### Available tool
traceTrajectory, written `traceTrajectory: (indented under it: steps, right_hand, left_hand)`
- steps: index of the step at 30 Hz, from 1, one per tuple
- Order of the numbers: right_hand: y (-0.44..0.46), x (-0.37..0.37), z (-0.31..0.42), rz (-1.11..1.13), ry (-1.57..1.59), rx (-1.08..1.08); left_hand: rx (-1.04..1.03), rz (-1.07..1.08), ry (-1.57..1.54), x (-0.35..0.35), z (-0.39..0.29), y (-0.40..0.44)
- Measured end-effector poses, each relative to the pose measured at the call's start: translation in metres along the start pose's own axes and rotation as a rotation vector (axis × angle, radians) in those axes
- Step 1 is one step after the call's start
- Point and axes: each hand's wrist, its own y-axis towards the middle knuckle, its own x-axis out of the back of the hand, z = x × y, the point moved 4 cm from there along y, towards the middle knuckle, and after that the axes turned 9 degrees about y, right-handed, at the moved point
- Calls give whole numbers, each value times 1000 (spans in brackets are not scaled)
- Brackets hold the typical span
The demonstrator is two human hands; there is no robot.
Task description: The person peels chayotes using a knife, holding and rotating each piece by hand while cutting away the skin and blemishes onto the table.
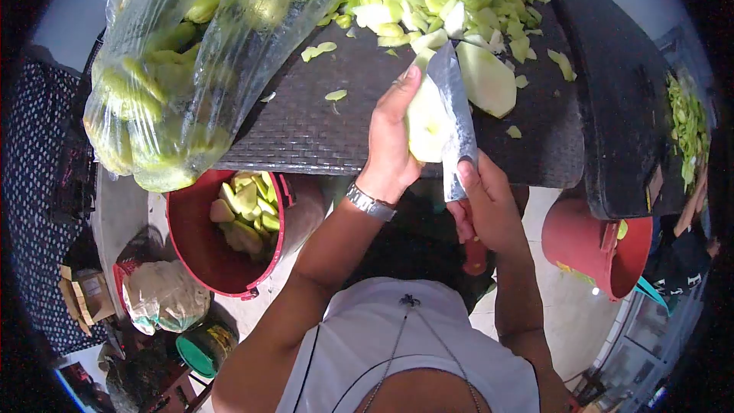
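My left hand (392,130), with a metal watch (371,201) at the wrist, is closed around a pale, peeled chayote (425,124) near the table's front edge. In my right hand (488,203) is a large knife (453,107), gripped low near its red handle. Its broad blade points away from me and lies against the right side of the chayote. Just beyond the blade, another pale cut chayote piece (488,80) rests on the dark woven tabletop (321,134). A heap of green peelings (459,0) covers the far part of the table.
A clear plastic bag (160,107) of whole green chayotes hangs over the table's left edge. Below stands a red bucket (187,256) with pale pieces inside. Another red bucket (569,237) is at right, beside a second dark table (627,107) with more peelings (684,130).
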Motion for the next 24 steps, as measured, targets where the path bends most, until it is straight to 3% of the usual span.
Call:
traceTrajectory:
  steps: [3,18,20,21,22,24]
  right_hand:
    - [-2,1,1,12,-32,-12]
    - [-5,-2,8,-85,-127,-22]
    - [-9,1,15,-223,-346,50]
    - [-15,-1,25,-314,-514,338]
    - [-20,-1,27,-344,-560,318]
    - [-29,0,38,-405,-652,278]
  left_hand:
    - [0,41,97,3,0,-3]
    - [21,57,-158,0,1,-1]
    - [-44,-19,-238,7,-9,3]
    - [-77,-55,-279,12,-15,7]
    - [-153,148,-306,13,-24,11]
    - [-218,250,-351,13,-38,8]
